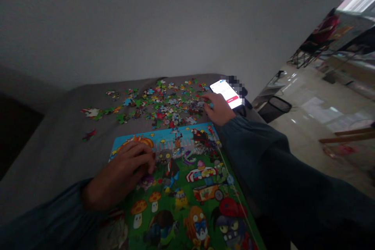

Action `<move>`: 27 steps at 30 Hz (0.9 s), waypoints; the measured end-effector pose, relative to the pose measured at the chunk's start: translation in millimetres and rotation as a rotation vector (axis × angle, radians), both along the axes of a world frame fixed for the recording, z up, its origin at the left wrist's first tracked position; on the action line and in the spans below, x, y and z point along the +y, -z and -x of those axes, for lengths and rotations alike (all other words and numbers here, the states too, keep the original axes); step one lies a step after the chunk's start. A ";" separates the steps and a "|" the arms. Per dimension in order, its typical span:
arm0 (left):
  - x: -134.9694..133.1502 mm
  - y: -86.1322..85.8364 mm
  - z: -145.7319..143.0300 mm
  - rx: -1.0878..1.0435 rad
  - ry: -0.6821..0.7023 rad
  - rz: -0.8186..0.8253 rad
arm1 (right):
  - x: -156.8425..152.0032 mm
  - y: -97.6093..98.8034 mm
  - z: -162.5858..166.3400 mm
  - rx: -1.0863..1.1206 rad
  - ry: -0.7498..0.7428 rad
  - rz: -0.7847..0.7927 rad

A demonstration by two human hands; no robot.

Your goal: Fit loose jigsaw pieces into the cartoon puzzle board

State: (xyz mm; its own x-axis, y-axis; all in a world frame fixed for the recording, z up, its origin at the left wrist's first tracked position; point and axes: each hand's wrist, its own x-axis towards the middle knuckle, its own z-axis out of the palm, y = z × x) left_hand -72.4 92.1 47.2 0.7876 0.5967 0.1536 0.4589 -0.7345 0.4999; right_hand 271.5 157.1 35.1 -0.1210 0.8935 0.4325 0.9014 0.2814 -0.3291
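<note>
My left hand (129,170) is over the left side of a colourful cartoon puzzle board (181,179), its fingers curled together and pointing down. Whatever those fingertips may hold is hidden. Beyond the board's far edge, loose jigsaw pieces (166,105) lie scattered on a grey cloth. My right hand (218,108) reaches to the right end of these pieces, index finger stretched out and thumb apart from it. A small blue spot shows between them; I cannot tell what it is.
A phone (227,93) with a lit screen lies just past my right hand. The grey cloth (67,125) covers the table, which meets a plain wall (146,27). To the right are a dark mesh bin (275,108), a tiled floor and a folding chair (318,41).
</note>
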 end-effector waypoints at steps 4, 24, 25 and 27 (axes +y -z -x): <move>2.1 2.8 2.7 0.001 -0.023 -0.022 | -0.4 4.5 4.3 -0.020 -0.018 0.017; -0.4 4.7 3.4 -0.032 -0.073 -0.191 | -12.2 3.8 35.2 -0.275 -0.204 0.213; -0.8 4.4 3.4 -0.031 -0.072 -0.193 | -12.8 3.3 36.0 -0.284 -0.209 0.225; -1.5 4.0 3.5 -0.038 -0.068 -0.204 | -13.8 2.4 37.1 -0.301 -0.218 0.243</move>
State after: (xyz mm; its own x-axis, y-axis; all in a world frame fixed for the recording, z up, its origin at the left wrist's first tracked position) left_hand -75.9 90.6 43.2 0.7378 0.6020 0.3055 0.4950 -0.7901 0.3615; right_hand 234.5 143.3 32.7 -0.4063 0.9045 0.1294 0.8953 0.4224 -0.1414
